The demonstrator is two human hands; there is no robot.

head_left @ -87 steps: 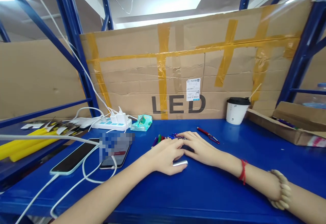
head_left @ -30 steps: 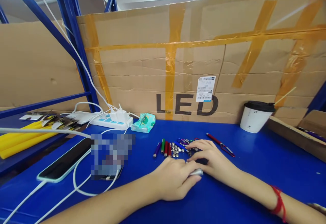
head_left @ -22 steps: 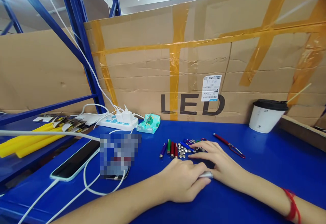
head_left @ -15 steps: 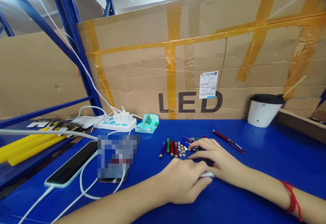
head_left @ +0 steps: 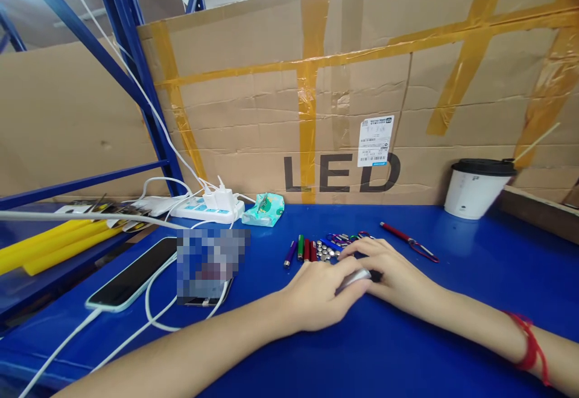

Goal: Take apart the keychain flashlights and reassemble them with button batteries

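Note:
My left hand [head_left: 319, 295] is curled round a small silver cylinder [head_left: 355, 277] on the blue tabletop [head_left: 407, 350]. My right hand [head_left: 389, 271] lies against it from the right, fingers bent toward the cylinder's far end; what those fingers hold is hidden. Just beyond the hands lie several small coloured tubes [head_left: 302, 249], purple, green and red, beside a heap of silver button cells [head_left: 324, 252] and some blue and red clips [head_left: 337, 240]. A red pen [head_left: 407, 241] rests to the right.
A taped cardboard wall marked LED [head_left: 341, 172] stands at the back. A lidded paper cup [head_left: 477, 187] is at the right. At the left lie two phones [head_left: 131, 274] on white cables, a power strip [head_left: 210, 208], a teal packet [head_left: 265, 208] and yellow tubes [head_left: 54, 247].
The silver cylinder's end has lifted slightly off the table between my hands. The view shifted; both hands stay together over the same spot.

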